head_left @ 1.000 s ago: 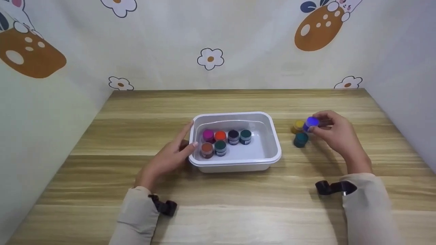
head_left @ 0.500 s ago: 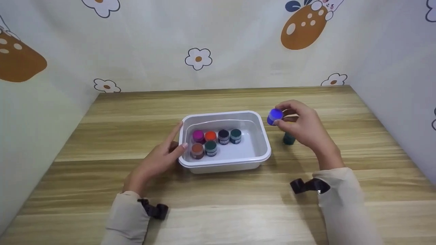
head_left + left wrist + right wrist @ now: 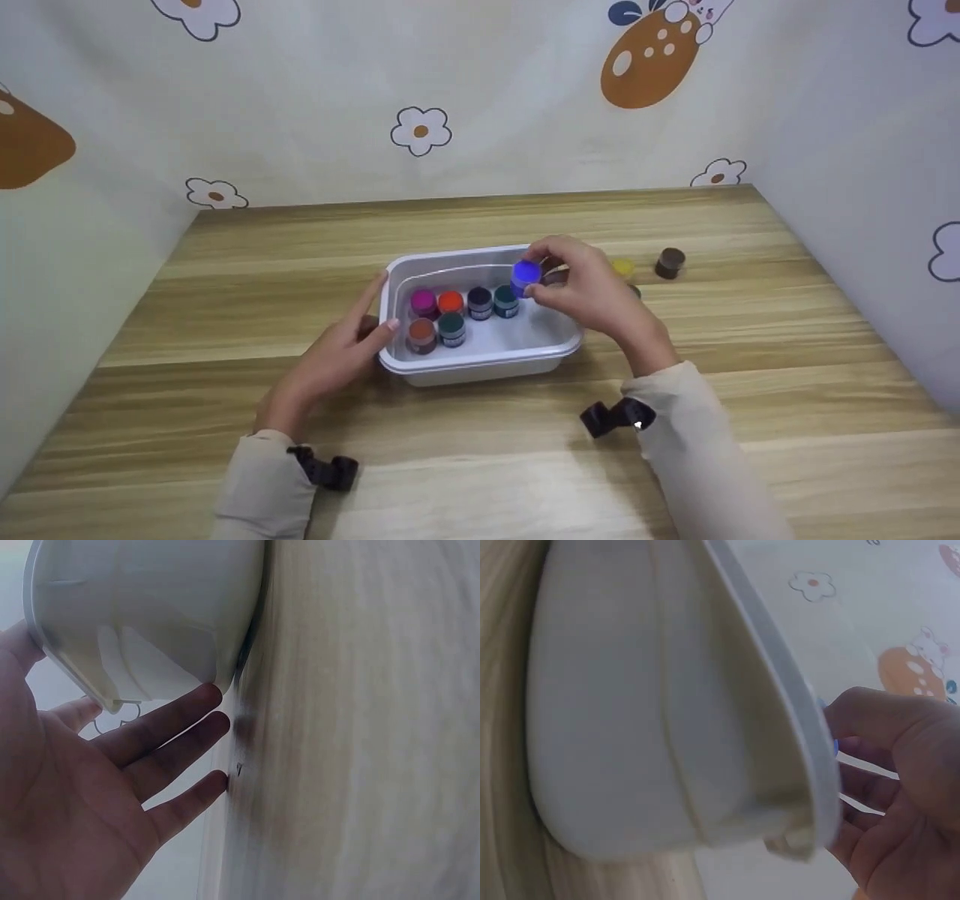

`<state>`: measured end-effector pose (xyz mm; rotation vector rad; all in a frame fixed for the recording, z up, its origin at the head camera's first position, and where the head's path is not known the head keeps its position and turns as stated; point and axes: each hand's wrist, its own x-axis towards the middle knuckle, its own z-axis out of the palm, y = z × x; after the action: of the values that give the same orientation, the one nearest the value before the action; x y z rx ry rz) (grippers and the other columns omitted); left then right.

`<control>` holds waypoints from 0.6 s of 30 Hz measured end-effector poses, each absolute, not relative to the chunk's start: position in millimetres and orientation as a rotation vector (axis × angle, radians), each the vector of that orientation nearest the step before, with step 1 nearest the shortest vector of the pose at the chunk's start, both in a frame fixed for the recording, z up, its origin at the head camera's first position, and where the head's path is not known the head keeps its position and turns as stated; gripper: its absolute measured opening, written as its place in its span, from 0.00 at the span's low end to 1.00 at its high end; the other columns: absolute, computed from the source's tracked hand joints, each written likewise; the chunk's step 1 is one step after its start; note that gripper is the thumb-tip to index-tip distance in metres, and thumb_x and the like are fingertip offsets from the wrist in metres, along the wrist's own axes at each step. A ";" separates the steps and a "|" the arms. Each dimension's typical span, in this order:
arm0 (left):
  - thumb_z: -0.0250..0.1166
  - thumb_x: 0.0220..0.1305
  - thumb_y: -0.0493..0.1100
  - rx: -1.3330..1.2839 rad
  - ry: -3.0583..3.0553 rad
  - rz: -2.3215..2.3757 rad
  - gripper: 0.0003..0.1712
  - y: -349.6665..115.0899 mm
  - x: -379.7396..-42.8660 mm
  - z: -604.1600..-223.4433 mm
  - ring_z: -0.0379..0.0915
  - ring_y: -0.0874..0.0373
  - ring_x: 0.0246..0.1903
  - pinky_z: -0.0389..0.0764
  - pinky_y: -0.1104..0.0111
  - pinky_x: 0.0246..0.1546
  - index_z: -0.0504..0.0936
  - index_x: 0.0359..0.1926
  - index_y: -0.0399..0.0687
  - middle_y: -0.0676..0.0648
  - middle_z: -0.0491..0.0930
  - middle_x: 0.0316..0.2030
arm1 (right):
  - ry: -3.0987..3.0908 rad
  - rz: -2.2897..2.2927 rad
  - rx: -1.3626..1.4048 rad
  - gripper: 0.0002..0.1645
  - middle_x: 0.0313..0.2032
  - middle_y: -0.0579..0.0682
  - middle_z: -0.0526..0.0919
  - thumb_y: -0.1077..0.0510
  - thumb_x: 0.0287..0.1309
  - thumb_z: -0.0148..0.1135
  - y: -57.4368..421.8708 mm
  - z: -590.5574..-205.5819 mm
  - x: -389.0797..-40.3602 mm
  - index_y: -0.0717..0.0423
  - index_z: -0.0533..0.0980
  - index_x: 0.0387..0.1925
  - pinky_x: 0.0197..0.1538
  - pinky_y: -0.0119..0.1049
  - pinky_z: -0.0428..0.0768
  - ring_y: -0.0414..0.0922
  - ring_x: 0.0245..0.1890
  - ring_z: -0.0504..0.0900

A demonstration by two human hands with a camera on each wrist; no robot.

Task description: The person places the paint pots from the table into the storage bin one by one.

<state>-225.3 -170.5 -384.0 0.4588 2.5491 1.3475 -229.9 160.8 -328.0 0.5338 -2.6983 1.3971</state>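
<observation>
In the head view my right hand (image 3: pixel 585 289) pinches a small paint pot with a blue lid (image 3: pixel 526 279) between thumb and fingers, over the right part of a white plastic tub (image 3: pixel 480 360). Only a sliver of the blue pot (image 3: pixel 835 747) shows past the tub's rim in the right wrist view. My left hand (image 3: pixel 337 356) rests against the tub's left end, thumb and index finger at the rim, the other fingers extended along its outer wall (image 3: pixel 165 622). Inside the tub stand several paint pots, among them a magenta one (image 3: pixel 424 303), an orange one (image 3: pixel 451 303) and a brown one (image 3: pixel 421 336).
Right of the tub, a dark brown pot (image 3: pixel 670 263) stands on the wooden table (image 3: pixel 465 465). A yellow pot (image 3: pixel 622 268) and a green pot (image 3: pixel 636 291) are partly hidden behind my right hand. A patterned curtain (image 3: pixel 315 112) hangs behind the table.
My right hand has lifted the blue pot from beside the yellow and green pots and carried it left over the tub. The left hand stays at the tub. The head view has shifted slightly.
</observation>
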 end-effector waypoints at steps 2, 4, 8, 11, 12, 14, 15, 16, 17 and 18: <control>0.54 0.74 0.57 0.469 2.556 1.352 0.41 -171.2 -224.5 -383.9 0.73 0.44 0.58 0.69 0.45 0.62 0.42 0.79 0.73 0.34 0.74 0.61 | -2.733 1.373 0.564 0.20 0.47 0.54 0.82 0.66 0.55 0.69 151.8 -331.1 -231.5 0.61 0.78 0.50 0.56 0.45 0.80 0.50 0.48 0.81; 0.54 0.74 0.56 0.484 2.565 1.347 0.41 -171.6 -224.2 -384.1 0.74 0.44 0.57 0.70 0.45 0.61 0.42 0.79 0.71 0.33 0.75 0.60 | -2.776 1.352 0.593 0.20 0.47 0.54 0.81 0.66 0.55 0.69 143.9 -333.9 -232.6 0.61 0.78 0.51 0.57 0.45 0.79 0.50 0.49 0.80; 0.54 0.74 0.56 0.477 2.574 1.336 0.41 -171.5 -224.7 -384.4 0.73 0.43 0.59 0.68 0.43 0.63 0.42 0.79 0.72 0.33 0.73 0.62 | -2.866 1.295 0.634 0.22 0.48 0.53 0.80 0.65 0.56 0.69 133.4 -337.7 -234.2 0.61 0.77 0.54 0.56 0.44 0.79 0.49 0.49 0.79; 0.54 0.74 0.56 0.468 2.569 1.338 0.41 -171.2 -226.4 -385.0 0.71 0.42 0.61 0.65 0.43 0.65 0.42 0.78 0.74 0.34 0.71 0.64 | -2.922 1.222 0.628 0.22 0.48 0.51 0.80 0.65 0.57 0.69 129.2 -337.7 -235.2 0.59 0.78 0.54 0.54 0.41 0.80 0.47 0.48 0.79; 0.54 0.74 0.56 0.467 2.570 1.333 0.41 -171.1 -226.6 -384.7 0.71 0.41 0.61 0.65 0.42 0.65 0.42 0.78 0.74 0.34 0.71 0.64 | -2.935 1.202 0.631 0.22 0.48 0.51 0.80 0.65 0.56 0.69 128.2 -337.5 -235.6 0.59 0.78 0.54 0.54 0.41 0.80 0.47 0.48 0.79; 0.54 0.74 0.56 0.468 2.571 1.334 0.41 -171.2 -226.7 -384.5 0.71 0.41 0.61 0.64 0.42 0.65 0.42 0.78 0.74 0.33 0.71 0.64 | -2.958 1.164 0.639 0.22 0.47 0.50 0.81 0.65 0.56 0.70 126.1 -336.7 -236.1 0.59 0.79 0.54 0.54 0.40 0.80 0.46 0.47 0.79; 0.54 0.74 0.56 0.469 2.570 1.337 0.41 -171.0 -226.3 -384.1 0.71 0.41 0.61 0.64 0.42 0.65 0.42 0.79 0.73 0.33 0.71 0.64 | -2.971 1.149 0.643 0.22 0.48 0.50 0.81 0.65 0.56 0.70 124.9 -336.5 -236.4 0.59 0.79 0.54 0.54 0.40 0.80 0.46 0.47 0.79; 0.54 0.74 0.56 0.466 2.569 1.337 0.41 -170.7 -226.1 -384.2 0.70 0.41 0.61 0.64 0.42 0.65 0.42 0.78 0.74 0.33 0.71 0.64 | -2.978 1.138 0.655 0.22 0.48 0.51 0.82 0.65 0.56 0.70 123.7 -336.8 -236.8 0.59 0.79 0.54 0.55 0.40 0.79 0.46 0.48 0.79; 0.54 0.74 0.56 0.464 2.569 1.337 0.41 -170.2 -226.0 -384.3 0.70 0.41 0.62 0.65 0.42 0.65 0.42 0.78 0.74 0.33 0.71 0.64 | -2.985 1.127 0.666 0.23 0.49 0.52 0.82 0.65 0.56 0.70 122.6 -337.3 -237.2 0.60 0.79 0.54 0.56 0.41 0.79 0.46 0.48 0.79; 0.54 0.74 0.57 0.465 2.568 1.335 0.41 -169.4 -226.0 -384.5 0.70 0.41 0.62 0.65 0.43 0.65 0.42 0.78 0.74 0.32 0.70 0.65 | -2.995 1.114 0.672 0.23 0.49 0.52 0.82 0.65 0.56 0.70 121.8 -337.9 -237.6 0.60 0.79 0.55 0.56 0.41 0.79 0.46 0.48 0.79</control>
<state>-226.0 -169.4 -384.5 0.4652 2.5680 1.3347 -237.6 121.8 -337.9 0.6716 -2.9951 1.1143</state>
